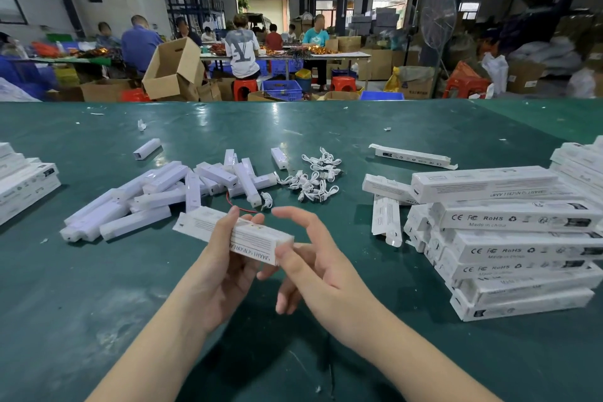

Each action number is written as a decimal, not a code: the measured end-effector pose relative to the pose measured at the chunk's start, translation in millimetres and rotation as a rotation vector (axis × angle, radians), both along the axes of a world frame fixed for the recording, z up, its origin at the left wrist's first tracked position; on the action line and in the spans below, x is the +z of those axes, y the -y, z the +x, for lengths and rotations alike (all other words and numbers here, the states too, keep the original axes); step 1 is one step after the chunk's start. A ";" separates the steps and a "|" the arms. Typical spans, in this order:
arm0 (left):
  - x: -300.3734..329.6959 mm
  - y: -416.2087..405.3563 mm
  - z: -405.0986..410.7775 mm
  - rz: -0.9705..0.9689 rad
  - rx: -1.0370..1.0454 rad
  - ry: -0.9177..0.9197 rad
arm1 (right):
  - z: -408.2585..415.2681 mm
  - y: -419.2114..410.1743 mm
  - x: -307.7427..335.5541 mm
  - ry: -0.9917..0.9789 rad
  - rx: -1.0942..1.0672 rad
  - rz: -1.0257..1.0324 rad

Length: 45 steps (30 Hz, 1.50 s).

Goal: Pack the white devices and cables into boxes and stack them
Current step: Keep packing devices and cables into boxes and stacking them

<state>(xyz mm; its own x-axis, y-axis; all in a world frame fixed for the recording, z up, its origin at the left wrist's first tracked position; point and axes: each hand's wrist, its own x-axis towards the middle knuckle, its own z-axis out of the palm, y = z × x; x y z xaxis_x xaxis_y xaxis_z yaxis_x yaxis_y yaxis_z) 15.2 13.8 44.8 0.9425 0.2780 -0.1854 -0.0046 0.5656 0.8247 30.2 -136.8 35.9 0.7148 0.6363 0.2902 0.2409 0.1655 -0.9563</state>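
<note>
The left hand (225, 258) grips a long white box (233, 235) with black print along its side, held tilted above the green table (98, 303). The right hand (313, 258) presses its thumb on the box's near end, other fingers loosely spread. Loose white devices (156, 192) and coiled white cables (313, 176) lie beyond; packed boxes (509, 238) stack at right.

The surface (98, 287) was dark green with a glossy sheen. The held box (233, 235) was white with fine grey line print and dark lettering, as were the stacked boxes (518, 248); the loose devices (156, 196) were plain white, the coiled cables (313, 176) white. A thin red wire (233, 205) lay beside the devices.
</note>
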 end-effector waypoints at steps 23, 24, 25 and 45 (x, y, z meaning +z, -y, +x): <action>-3.6 1.0 2.4 -0.160 0.048 -0.099 | 3.9 4.5 -1.5 0.231 -0.197 -0.023; -3.8 1.8 4.1 -0.154 0.083 -0.090 | 6.0 4.4 -3.4 0.242 -0.262 -0.017; -4.6 1.7 5.6 -0.146 0.108 -0.083 | 7.9 4.5 -5.0 0.260 -0.328 -0.015; -1.2 -1.9 1.7 -0.246 0.075 -0.280 | 15.1 14.0 2.8 0.775 -0.287 -0.300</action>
<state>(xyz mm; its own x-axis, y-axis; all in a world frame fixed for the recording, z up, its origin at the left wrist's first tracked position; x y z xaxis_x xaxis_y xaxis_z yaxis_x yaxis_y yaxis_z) 16.9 15.7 43.6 0.8243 0.2597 -0.5030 0.1527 0.7537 0.6393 45.3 -150.8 38.7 0.5299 0.5899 0.6092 0.8341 -0.2330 -0.4999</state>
